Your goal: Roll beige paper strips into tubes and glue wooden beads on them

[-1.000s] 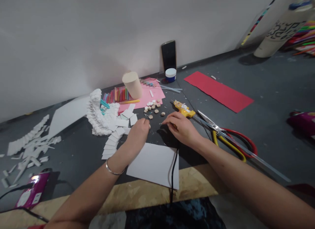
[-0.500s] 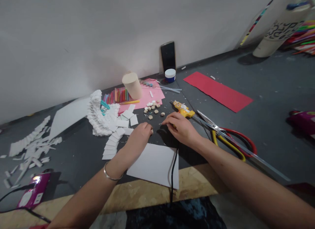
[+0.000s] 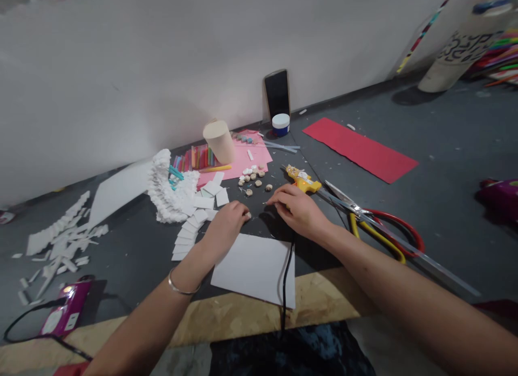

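My left hand, with a silver bangle at the wrist, is closed in a pinch on a small pale piece between thumb and fingertips. Facing it, my right hand has its fingers drawn together. A tiny light speck shows at its fingertips, too small to name. Just beyond both hands lie several small beige, shell-like round pieces. A yellow glue gun rests behind my right hand. White paper lies below the hands, crossed by a black cable.
Scissors and a clear glue stick lie right of my hand. White card tiles and a ruffled white piece are left. Behind stand a beige cylinder, blue-white jar and phone. Red paper lies right.
The view has shifted slightly. My left hand has turned a little, and the pale piece in its fingertips shows more. My right hand stays almost where it was.
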Demonstrator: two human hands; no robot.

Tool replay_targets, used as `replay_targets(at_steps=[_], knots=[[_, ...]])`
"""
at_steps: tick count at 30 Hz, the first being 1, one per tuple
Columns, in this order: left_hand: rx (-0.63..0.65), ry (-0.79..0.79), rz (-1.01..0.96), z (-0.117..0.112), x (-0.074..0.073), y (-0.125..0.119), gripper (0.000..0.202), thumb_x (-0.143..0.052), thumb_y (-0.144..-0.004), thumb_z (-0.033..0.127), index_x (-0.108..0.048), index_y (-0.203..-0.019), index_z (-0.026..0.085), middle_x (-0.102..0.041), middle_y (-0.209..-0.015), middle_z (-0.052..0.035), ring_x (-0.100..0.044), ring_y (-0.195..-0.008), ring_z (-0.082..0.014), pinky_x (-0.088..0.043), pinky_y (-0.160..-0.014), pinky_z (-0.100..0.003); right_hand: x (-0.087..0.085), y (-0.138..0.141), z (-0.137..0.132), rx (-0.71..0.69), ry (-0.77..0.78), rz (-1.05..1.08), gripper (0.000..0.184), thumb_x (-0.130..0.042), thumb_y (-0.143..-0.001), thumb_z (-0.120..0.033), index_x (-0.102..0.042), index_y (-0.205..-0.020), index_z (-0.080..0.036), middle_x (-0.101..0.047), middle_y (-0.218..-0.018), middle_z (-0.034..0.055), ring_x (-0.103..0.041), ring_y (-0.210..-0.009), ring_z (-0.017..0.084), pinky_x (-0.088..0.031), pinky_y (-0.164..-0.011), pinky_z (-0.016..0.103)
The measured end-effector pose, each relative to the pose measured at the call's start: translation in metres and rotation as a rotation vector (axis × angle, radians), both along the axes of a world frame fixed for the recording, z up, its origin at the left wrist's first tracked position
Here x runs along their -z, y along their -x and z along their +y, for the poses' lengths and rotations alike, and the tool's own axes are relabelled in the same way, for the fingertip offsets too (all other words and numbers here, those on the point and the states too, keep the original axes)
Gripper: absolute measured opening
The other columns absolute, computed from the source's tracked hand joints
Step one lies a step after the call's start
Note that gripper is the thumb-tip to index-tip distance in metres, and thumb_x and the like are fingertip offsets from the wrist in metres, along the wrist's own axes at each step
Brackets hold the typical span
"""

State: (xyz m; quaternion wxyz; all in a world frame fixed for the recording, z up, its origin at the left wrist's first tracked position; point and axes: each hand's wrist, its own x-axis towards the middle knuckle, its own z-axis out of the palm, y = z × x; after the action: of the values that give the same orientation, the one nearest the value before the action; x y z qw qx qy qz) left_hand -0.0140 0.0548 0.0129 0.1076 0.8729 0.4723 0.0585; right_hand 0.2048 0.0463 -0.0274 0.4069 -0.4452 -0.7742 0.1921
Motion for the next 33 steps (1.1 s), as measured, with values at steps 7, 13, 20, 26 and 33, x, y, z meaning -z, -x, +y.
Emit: replay_targets(at_steps=[7, 13, 20, 26, 33], knots=[[-0.203, 0.102, -0.294, 0.003, -0.001, -0.006, 0.009, -0.057, -0.088, 0.021, -0.063, -0.087, 0.016, -0.063, -0.088, -0.0059, -0.057, -0.084, -0.0187, -0.045, -0.080, -0.034, 0.000, -0.001, 0.000, 0.018, -0.019, 0.014, 0.025, -0.048, -0.085, -0.007, -0.069, -0.092, -0.019, -0.063, -0.096, 0.0095, -0.061, -0.091, 0.021, -0.051, -0.083, 0.037], [-0.411, 0.735, -1.161, -0.011, -0.012, -0.012, 0.033, -0.077, -0.069, 0.040, -0.066, -0.088, 0.016, -0.062, -0.071, 0.0006, -0.055, -0.064, -0.0096, -0.042, -0.058, -0.021, -0.014, 0.002, -0.010, 0.043, -0.096, 0.061, 0.029, -0.047, -0.087, -0.008, -0.066, -0.105, -0.021, -0.063, -0.099, 0.0102, -0.060, -0.095, 0.023, -0.051, -0.084, 0.039], [-0.464, 0.903, -1.487, -0.028, -0.012, -0.026, 0.029, -0.082, -0.065, 0.030, -0.065, -0.084, 0.017, -0.062, -0.078, 0.0005, -0.057, -0.070, -0.0071, -0.045, -0.062, -0.017, -0.026, 0.007, -0.024, -0.027, -0.190, 0.093, 0.043, -0.044, -0.086, -0.006, -0.059, -0.122, -0.024, -0.061, -0.103, 0.0100, -0.059, -0.094, 0.021, -0.052, -0.083, 0.038], [-0.485, 0.881, -1.610, -0.029, -0.007, -0.031, 0.027, -0.082, -0.066, 0.026, -0.066, -0.085, 0.017, -0.063, -0.078, 0.0016, -0.057, -0.069, -0.0050, -0.046, -0.062, -0.014, -0.032, 0.011, -0.029, -0.054, -0.121, 0.160, 0.042, -0.044, -0.083, -0.004, -0.063, -0.116, -0.021, -0.063, -0.101, 0.0088, -0.061, -0.093, 0.019, -0.053, -0.080, 0.034], [-0.484, 0.869, -1.681, -0.031, 0.001, -0.034, 0.027, -0.085, -0.062, 0.024, -0.070, -0.082, 0.014, -0.065, -0.075, 0.0001, -0.058, -0.067, -0.0051, -0.047, -0.063, -0.014, -0.026, 0.018, -0.031, -0.097, 0.010, 0.219, 0.046, -0.042, -0.079, -0.001, -0.064, -0.114, -0.021, -0.064, -0.096, 0.0063, -0.062, -0.087, 0.016, -0.052, -0.075, 0.030]])
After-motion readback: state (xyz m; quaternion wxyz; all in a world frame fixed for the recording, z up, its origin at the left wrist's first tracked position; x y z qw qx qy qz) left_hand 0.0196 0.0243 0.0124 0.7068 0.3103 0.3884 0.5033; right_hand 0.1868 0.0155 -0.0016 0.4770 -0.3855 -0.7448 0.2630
